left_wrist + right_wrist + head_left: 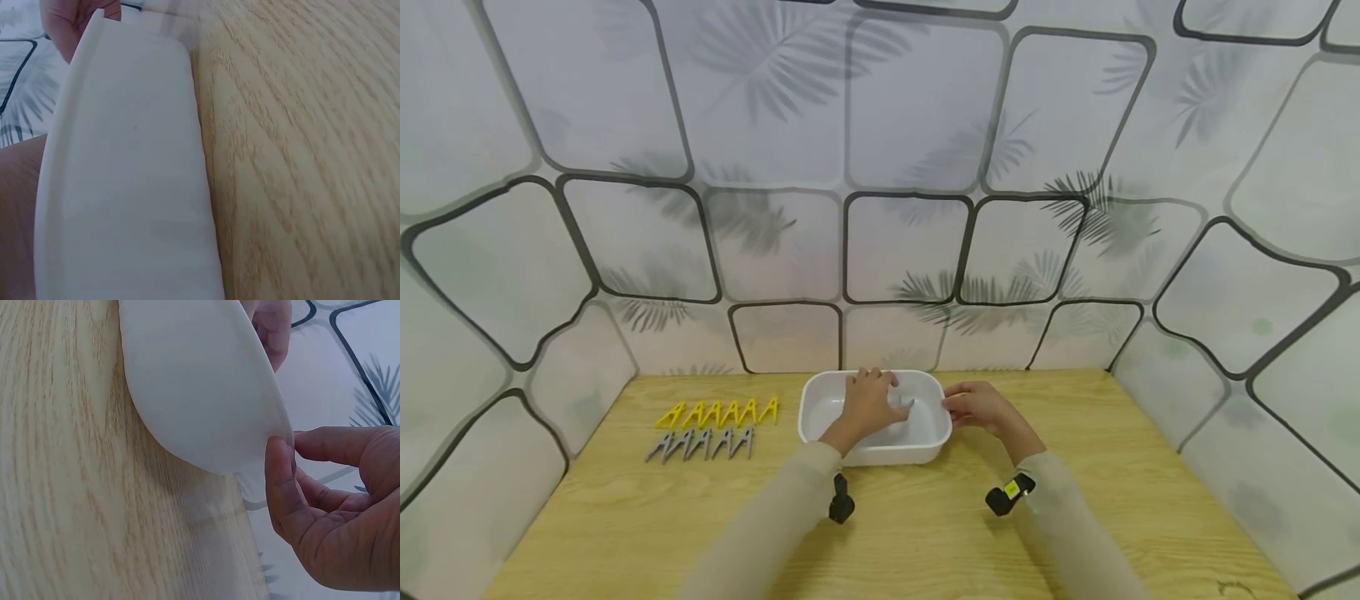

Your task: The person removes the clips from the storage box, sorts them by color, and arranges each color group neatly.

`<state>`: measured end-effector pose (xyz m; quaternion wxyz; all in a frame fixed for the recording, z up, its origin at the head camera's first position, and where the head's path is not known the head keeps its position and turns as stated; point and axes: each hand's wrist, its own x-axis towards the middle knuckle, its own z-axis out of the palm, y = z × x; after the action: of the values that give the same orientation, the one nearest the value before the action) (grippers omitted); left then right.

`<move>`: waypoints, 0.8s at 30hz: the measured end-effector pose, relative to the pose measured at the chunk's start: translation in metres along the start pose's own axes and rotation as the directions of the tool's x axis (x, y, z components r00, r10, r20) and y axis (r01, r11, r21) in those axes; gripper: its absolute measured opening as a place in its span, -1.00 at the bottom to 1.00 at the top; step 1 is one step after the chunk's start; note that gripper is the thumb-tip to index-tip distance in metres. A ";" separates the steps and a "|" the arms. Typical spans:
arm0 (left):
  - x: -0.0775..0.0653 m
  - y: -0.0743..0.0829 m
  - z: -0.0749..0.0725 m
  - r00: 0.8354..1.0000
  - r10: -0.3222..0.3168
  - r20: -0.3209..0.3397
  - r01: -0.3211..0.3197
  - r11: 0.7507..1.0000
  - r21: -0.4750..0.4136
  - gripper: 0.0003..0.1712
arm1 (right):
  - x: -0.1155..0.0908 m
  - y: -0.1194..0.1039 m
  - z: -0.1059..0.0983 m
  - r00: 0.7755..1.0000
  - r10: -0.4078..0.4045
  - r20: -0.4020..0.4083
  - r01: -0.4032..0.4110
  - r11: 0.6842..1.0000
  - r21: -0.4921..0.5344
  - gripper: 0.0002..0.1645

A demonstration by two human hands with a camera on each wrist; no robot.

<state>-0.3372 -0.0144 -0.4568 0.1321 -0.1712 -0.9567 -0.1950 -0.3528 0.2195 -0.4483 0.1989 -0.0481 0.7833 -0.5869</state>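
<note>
A white rectangular plastic basin (880, 455) with rounded corners stands on the wooden table. My left hand (868, 404) reaches over its near rim, thumb and fingers curved round a small pale grey thing (909, 403) inside; its kind I cannot tell. The left wrist view shows mostly the basin's outer side (137, 162), and the left fingertips are out of sight there. At the basin's right end, my right hand (981, 408) pinches the rim between thumb and fingers, as the right wrist view shows with the hand (337, 506) at the corner.
Left of the basin lie two rows of clothespins: several yellow ones (716, 412) behind, several grey ones (700, 442) in front. Patterned cloth walls (910, 250) surround the table (925, 533) at the back and both sides.
</note>
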 end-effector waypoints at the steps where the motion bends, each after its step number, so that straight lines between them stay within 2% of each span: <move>1: 0.001 0.000 0.002 1.000 -0.004 0.008 0.003 1.000 0.008 -0.45 | 0.000 0.000 0.000 1.000 0.001 -0.001 -0.001 1.000 0.000 -0.50; 6: 0.003 0.001 0.009 0.998 -0.028 0.055 0.027 0.999 0.019 -0.47 | 0.001 0.001 0.000 1.000 -0.008 -0.004 0.008 1.000 0.001 -0.54; 7: 0.005 -0.002 0.015 0.999 -0.020 0.043 0.019 0.999 0.033 -0.48 | 0.002 0.002 0.000 1.000 -0.015 -0.002 0.015 1.000 0.000 -0.55; 13: 0.005 -0.001 0.017 0.997 -0.039 0.069 0.036 0.999 0.036 -0.49 | 0.002 0.001 0.000 1.000 -0.014 -0.002 0.014 1.000 -0.006 -0.54; 15: 0.004 0.002 0.014 0.993 -0.062 0.100 0.060 0.998 0.031 -0.48 | 0.002 0.001 0.000 1.000 -0.005 -0.006 0.005 1.000 -0.002 -0.54; 24: 0.005 0.005 0.011 0.987 -0.087 0.135 0.085 0.996 0.018 -0.51 | 0.003 0.000 0.000 1.000 -0.004 -0.008 0.004 1.000 -0.013 -0.55</move>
<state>-0.3417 -0.0040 -0.4636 0.0592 -0.1419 -0.9711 -0.1825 -0.3555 0.2188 -0.4495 0.1943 -0.0489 0.7877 -0.5826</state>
